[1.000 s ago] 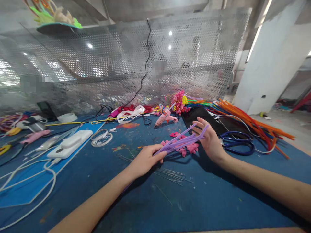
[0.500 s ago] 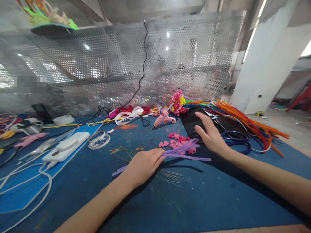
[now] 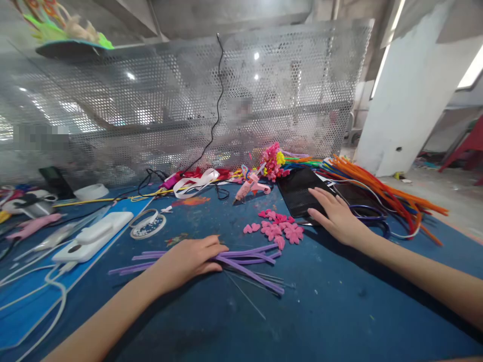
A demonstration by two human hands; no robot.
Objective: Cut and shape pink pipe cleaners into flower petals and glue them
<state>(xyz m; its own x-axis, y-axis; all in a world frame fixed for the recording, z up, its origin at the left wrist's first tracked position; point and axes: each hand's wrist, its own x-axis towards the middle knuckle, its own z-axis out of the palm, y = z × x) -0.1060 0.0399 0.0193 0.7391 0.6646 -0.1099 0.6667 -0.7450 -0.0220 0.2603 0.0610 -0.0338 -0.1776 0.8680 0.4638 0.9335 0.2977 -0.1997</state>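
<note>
The left hand [image 3: 190, 256] lies flat on a bunch of purple fuzzy sticks [image 3: 241, 256], pressing them to the blue table [image 3: 320, 311]. The fingers rest over the sticks; I cannot tell if they curl under any. The sticks lie flat, and their long way runs from 9 o'clock to 3 o'clock. One stick splays off and points down to about 4 o'clock. Some thin wires [image 3: 260, 279] lie under and just beside the sticks.

The right hand [image 3: 335, 216] is loose and flat, holding nothing. Its fingers point to 10 o'clock and rest at the near edge of a black pad [image 3: 298, 188]. Blue scissors [image 3: 368, 213] sit just beside this hand at 3 o'clock. Little pink flowers [image 3: 277, 229] lie between the two hands, near the stick tips but not touching them.

A round clear dish [image 3: 148, 226] sits at 10 o'clock from the left hand; it seems to hold tiny white bits, but they are too small to tell. A pink glue gun [image 3: 251, 187] lies at 12 o'clock. A big heap of orange sticks [image 3: 388, 193] fans out at 2 o'clock. A white box [image 3: 92, 239] and white cords [image 3: 56, 296] fill the side at 9 o'clock.

A metal wall full of holes [image 3: 188, 110] shuts off the far edge. The bare blue table near the person, at 6 o'clock, has the most room
</note>
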